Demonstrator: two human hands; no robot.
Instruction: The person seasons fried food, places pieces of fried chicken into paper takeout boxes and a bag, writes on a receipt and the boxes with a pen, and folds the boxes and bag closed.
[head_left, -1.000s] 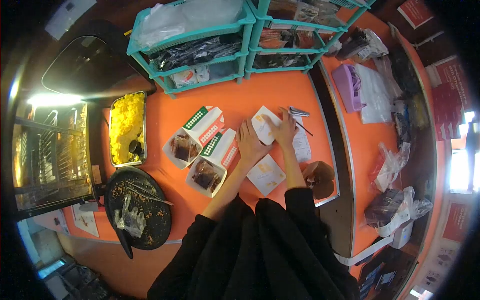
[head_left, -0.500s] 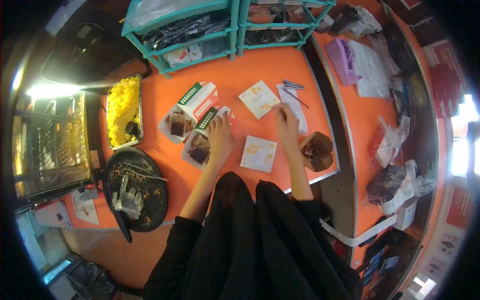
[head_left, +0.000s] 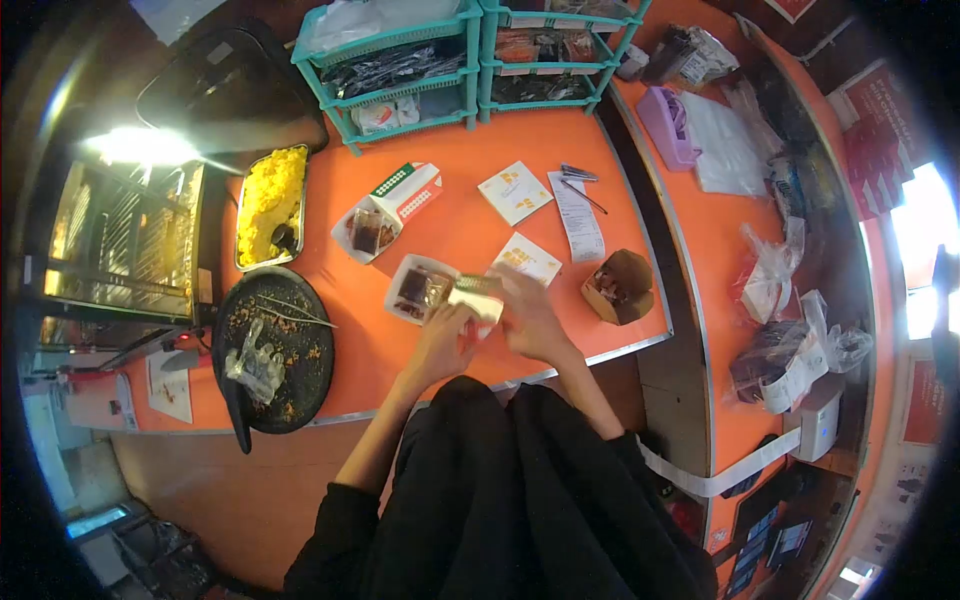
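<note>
An open takeaway box with a dark sauce packet in it stands before me, its lid flap bent to the right. My left hand is closed at the near side of this box and its flap. My right hand, partly blurred, grips the flap's right edge. Behind and to the left is a second open takeaway box holding food and a sauce packet, its green, white and red lid standing up. Two cream printed cartons lie behind my right hand, the nearer carton partly covered by it.
On the left are a tray of yellow rice and a black pan with tongs and a plastic glove. A brown carton of food, a receipt and pens are on the right. Teal racks stand at the back.
The nearer box has come away from the other box, and its lid flap is now bent right. My right hand has moved left from beside the receipt to this flap. The camera view has shifted.
</note>
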